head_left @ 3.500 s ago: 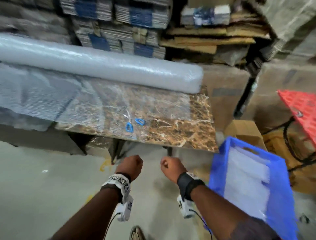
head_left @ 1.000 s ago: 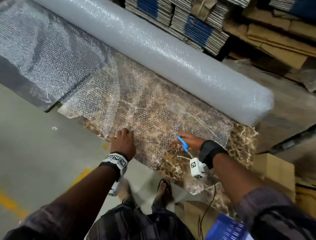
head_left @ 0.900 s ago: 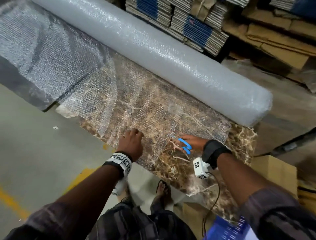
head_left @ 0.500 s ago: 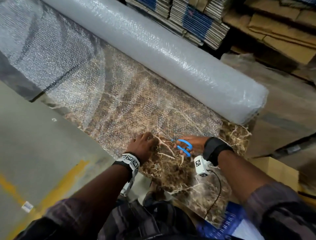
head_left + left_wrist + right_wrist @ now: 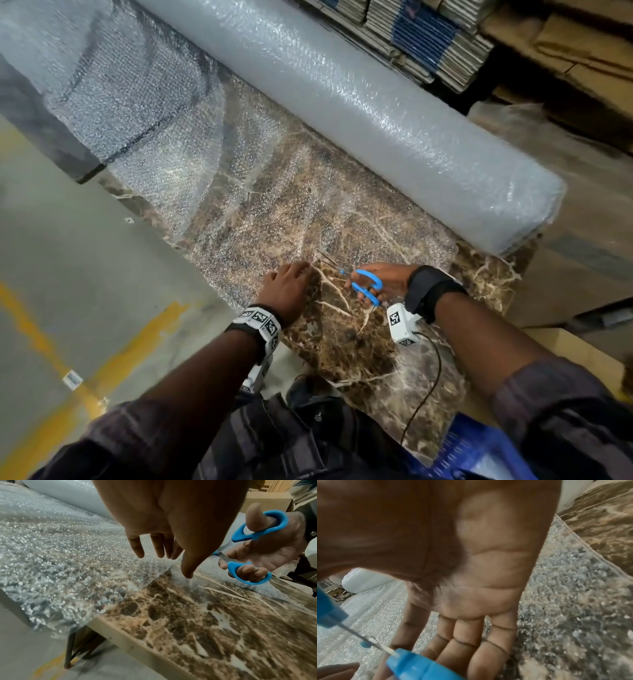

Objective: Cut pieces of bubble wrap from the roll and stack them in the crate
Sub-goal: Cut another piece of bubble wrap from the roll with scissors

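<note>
A thick roll of bubble wrap [image 5: 359, 113] lies across the back of the marble table [image 5: 342, 346]. Its loose sheet [image 5: 239, 205] is spread toward me over the near edge. My left hand [image 5: 301, 270] presses flat on the sheet's cut edge, fingers [image 5: 159, 547] straight. My right hand [image 5: 387, 279] holds blue-handled scissors [image 5: 366, 286], thumb and fingers through the loops [image 5: 257, 524]. Their blades point at the sheet's edge just right of my left hand. The right wrist view shows my palm and the blue handles [image 5: 412, 668]. A corner of the blue crate [image 5: 479, 455] shows at the bottom right.
Stacks of flattened cardboard [image 5: 428, 34] stand behind the roll. A cardboard box [image 5: 565, 349] sits on the floor right of the table. Concrete floor with yellow lines [image 5: 85, 308] lies to the left. A thin table leg [image 5: 68, 649] stands under the near corner.
My hands rose from below the table. The right one picked up the scissors off the sheet and brought them to its edge; the left slid right along that edge to them.
</note>
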Motion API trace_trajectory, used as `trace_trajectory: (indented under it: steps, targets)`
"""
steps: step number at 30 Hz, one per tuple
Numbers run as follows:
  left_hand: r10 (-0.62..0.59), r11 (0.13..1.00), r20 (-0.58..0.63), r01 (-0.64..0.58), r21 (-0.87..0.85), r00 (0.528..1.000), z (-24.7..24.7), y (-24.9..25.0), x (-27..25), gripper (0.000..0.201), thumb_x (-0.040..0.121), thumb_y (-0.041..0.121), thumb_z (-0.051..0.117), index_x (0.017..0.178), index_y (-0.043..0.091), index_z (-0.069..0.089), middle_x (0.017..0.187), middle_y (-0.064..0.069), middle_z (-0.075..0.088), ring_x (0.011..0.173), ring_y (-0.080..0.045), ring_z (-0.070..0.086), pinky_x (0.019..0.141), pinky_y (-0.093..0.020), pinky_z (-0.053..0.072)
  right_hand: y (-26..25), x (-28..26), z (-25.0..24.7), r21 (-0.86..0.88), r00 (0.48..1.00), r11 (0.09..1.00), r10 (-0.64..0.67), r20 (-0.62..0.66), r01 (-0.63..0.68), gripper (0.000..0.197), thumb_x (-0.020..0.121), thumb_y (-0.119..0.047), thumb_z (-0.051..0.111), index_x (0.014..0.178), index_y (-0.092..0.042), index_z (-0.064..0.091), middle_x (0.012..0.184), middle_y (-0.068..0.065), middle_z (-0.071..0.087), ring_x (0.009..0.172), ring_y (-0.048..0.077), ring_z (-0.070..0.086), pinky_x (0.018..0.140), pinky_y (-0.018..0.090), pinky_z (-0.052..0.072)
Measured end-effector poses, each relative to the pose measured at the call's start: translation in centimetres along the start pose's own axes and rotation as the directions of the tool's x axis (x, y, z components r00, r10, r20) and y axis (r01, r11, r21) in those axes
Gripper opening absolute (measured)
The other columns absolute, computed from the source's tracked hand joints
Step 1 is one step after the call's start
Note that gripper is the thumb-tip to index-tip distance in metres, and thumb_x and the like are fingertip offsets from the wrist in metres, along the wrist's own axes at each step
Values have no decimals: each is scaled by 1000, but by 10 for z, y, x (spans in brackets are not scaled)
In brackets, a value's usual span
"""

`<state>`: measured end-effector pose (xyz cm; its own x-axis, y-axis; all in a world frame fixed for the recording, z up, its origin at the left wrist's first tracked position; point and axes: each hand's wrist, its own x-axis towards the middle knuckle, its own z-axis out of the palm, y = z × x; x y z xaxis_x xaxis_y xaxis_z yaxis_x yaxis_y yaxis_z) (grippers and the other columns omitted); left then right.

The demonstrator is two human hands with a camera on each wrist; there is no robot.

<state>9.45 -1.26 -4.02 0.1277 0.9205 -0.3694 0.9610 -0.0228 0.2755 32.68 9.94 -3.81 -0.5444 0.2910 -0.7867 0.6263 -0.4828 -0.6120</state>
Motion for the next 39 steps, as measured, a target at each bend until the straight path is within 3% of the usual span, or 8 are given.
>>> trace_trajectory:
  steps: [7,14,18,20,22,30,33,39]
  targets:
    - [-15,1000,4,15,13,1000,3,2,-2,58,96,31,47,150,23,30,155,-4,27,138,-27,30,110,-53,31,-6,5,2,17,999,999,-34,-1,34,104,41,-78,81,114,-6,61,81,7,64,63,18,61,52,24,54]
    - [-37,999,-78,39,17,996,3,9,-4,58,96,25,49,150,17,30,155,-9,27,136,-30,33,110,-50,31,-10,14,3,-23,1000,999,-28,-13,27,96,45,-79,78,110,-10,63,78,5,66,63,18,62,52,25,53]
    - [-24,1000,-81,23,-5,996,5,7,-8,61,95,27,52,151,18,27,156,-8,26,136,-28,33,111,-48,32,-12,21,2,-13,1000,1000,-21,-15,21,77,65,-74,71,108,-11,63,81,7,66,62,19,63,49,24,50]
    - [-10,1000,-93,8,-15,996,4,7,-10,62,95,28,53,151,18,27,156,-7,25,136,-28,34,111,-48,32,-14,23,3,23,999,1000,-7,-33,7,50,87,-57,59,106,-11,62,83,9,63,59,18,61,45,22,48]
    - [0,1000,-99,-3,-27,995,2,8,-11,61,96,29,53,151,19,28,156,-7,25,135,-28,35,111,-49,31,-16,23,5,46,999,999,0,-44,2,40,93,-49,54,104,-11,61,81,9,62,54,16,60,44,21,47]
    - [24,999,-124,-30,-41,992,3,5,-13,61,96,31,55,150,20,30,155,-6,28,131,-26,40,109,-46,33,-15,31,2,-20,999,999,-48,-21,47,79,55,-77,76,99,-12,64,82,13,69,59,25,63,51,27,51]
    - [19,999,-120,-24,-36,993,3,4,-12,61,96,33,55,150,22,30,155,-4,27,131,-24,39,110,-46,31,-13,33,1,-67,996,994,-86,-35,84,87,52,-84,71,101,-12,64,83,12,71,66,28,62,57,31,54]
    - [8,999,-85,-12,-42,996,2,4,-10,61,96,36,54,151,23,30,155,-4,27,134,-25,37,111,-48,29,-10,33,5,-124,985,981,-161,-69,151,87,49,-88,67,94,-14,63,72,6,68,55,20,61,51,27,51]
